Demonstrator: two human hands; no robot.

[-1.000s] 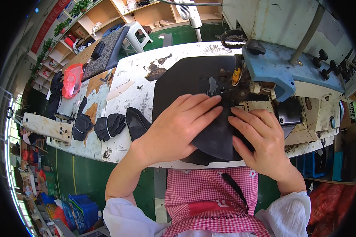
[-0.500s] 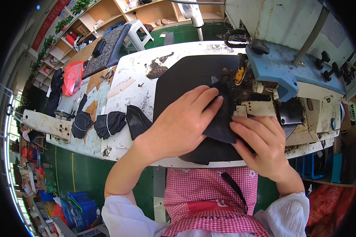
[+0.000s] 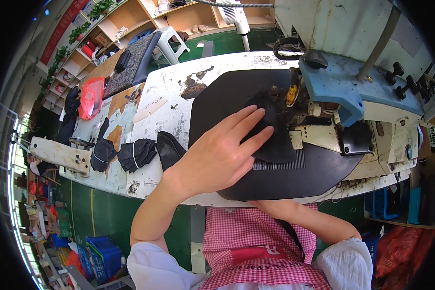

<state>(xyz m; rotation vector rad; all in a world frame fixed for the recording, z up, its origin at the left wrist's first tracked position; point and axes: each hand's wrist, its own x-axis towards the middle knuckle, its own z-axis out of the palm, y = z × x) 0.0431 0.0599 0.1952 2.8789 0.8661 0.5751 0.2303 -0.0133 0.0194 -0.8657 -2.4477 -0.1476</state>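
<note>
My left hand [image 3: 217, 152] lies with fingers spread on a limp black piece [image 3: 278, 142], which looks like leather or fabric. That piece rests on a black work plate [image 3: 220, 101], against the working head [image 3: 291, 96] of a blue and off-white machine [image 3: 336, 77]. Parallel light lines show on the plate beside the piece's near edge. My right hand reaches under the near edge of the plate; only the wrist and forearm [image 3: 309, 217] show, so its fingers are hidden.
Left of the plate lie a loose black piece [image 3: 169, 150] and two tied black bundles [image 3: 137, 154] [image 3: 103, 154]. Farther off are a red plastic bag [image 3: 91, 99] and a white stool [image 3: 170, 44]. Blue baskets [image 3: 104, 256] stand on the floor at lower left.
My right hand has let go of the black piece and moved down and left, beneath the plate. The left hand stays on the piece, its fingers now flatter and more spread.
</note>
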